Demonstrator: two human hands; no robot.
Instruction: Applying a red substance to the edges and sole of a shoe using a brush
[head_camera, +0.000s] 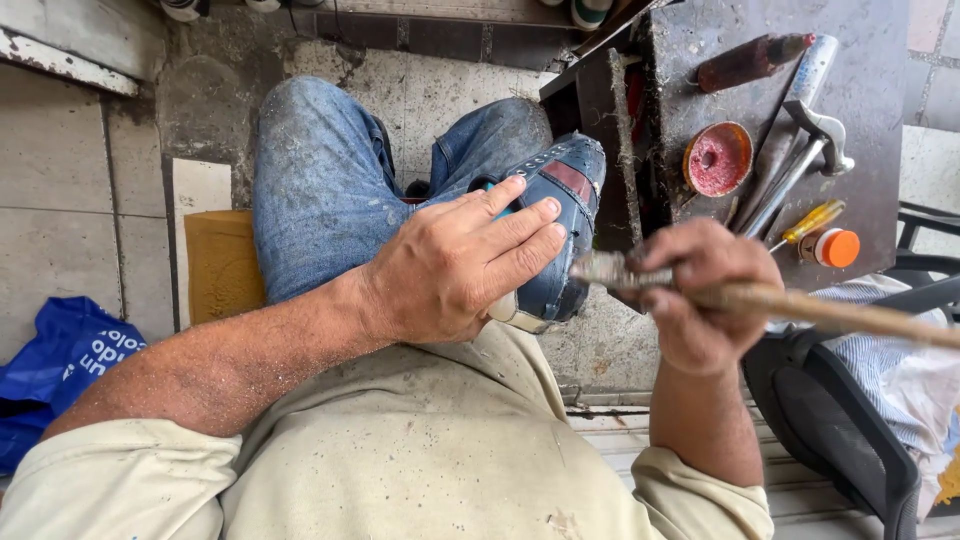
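Observation:
My left hand (462, 262) lies flat over a dark blue shoe (563, 190) with a red patch and pale sole, pressing it against my knee in blue jeans. My right hand (700, 290) grips a long wooden-handled brush (800, 308), whose metal-collared bristle end (605, 270) touches the side of the shoe near its sole. The shoe's inner part is hidden under my left hand.
A dark dirty workbench (880, 80) at the upper right carries a round red tin (717, 158), a hammer (810, 150), a brown bottle (752, 60), a yellow-handled screwdriver (812, 222) and an orange-capped jar (833, 247). A black chair (850, 420) stands at the right, a blue bag (60, 370) at the left.

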